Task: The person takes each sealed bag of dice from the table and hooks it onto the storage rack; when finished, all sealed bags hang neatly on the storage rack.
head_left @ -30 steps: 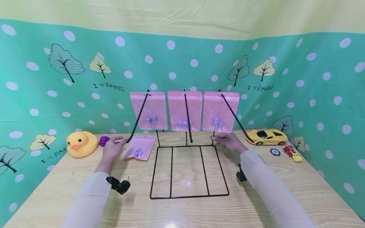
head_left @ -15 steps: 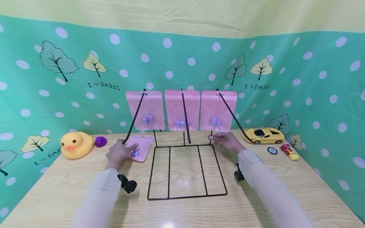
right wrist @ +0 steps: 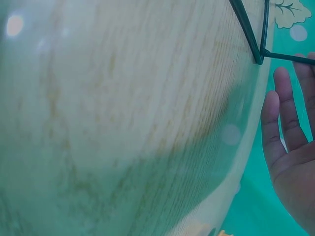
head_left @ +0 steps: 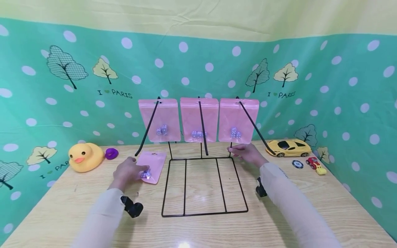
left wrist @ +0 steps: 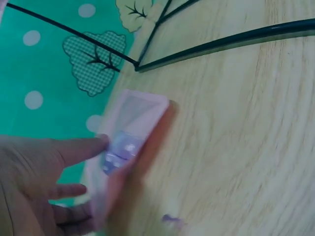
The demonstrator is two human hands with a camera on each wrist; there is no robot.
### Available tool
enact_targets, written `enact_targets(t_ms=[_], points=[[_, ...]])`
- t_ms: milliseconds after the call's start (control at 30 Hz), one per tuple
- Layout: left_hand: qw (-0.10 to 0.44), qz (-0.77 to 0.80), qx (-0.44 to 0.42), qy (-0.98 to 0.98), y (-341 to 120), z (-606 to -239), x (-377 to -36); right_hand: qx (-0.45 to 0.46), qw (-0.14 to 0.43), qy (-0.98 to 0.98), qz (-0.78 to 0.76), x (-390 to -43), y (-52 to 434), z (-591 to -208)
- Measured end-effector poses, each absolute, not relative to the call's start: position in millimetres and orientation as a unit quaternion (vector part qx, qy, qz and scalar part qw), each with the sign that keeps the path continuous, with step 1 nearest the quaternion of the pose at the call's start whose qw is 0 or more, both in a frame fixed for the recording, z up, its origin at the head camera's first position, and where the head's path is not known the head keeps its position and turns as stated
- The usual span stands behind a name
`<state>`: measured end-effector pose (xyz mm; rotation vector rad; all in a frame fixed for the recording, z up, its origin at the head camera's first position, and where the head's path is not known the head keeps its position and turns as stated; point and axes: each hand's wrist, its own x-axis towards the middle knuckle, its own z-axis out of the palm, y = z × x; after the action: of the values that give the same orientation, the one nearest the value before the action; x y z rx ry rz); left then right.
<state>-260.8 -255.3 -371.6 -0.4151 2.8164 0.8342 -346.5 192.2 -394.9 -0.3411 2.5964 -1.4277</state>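
Note:
A black wire stand (head_left: 204, 214) sits mid-table, with three long rods sloping toward me. One pink pouch of small dice hangs at the back of each rod: left (head_left: 164, 115), middle (head_left: 190, 117), right (head_left: 232, 117). A fourth pink pouch (head_left: 152, 162) (left wrist: 138, 118) lies on the table left of the stand. My left hand (head_left: 139, 169) (left wrist: 74, 167) pinches its near end, thumb on top by the dice and fingers below. My right hand (head_left: 237, 150) (right wrist: 290, 142) has straight fingers at the stand's rear right corner (right wrist: 258, 56) and holds nothing.
A yellow rubber duck (head_left: 85, 156) and a purple ring (head_left: 111, 153) sit at the far left. At the right are a yellow toy car (head_left: 288, 148), a poker chip (head_left: 297, 164) and a small red toy vehicle (head_left: 316, 165). A green dotted backdrop closes the table's sides.
My left hand moved right from beside the purple ring onto the lying pouch and took hold of it. The pouch shifted slightly toward me. My right hand stayed put.

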Motion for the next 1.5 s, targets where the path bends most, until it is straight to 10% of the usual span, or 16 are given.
enact_targets(t_ms=[233,733,1500], points=[[0.137,0.26,-0.145,0.945,-261,-361,-256,-0.114,0.082,0.868,-0.477,-347,192,-395],[0.026,0.224,-0.221,0.949,-235,-379,-267,-0.121,0.078,0.864,-0.483,-344,189,-392],[0.079,0.502,-0.117,0.853,-274,-356,-229,-0.113,0.074,0.87,-0.473,-346,192,-395]])
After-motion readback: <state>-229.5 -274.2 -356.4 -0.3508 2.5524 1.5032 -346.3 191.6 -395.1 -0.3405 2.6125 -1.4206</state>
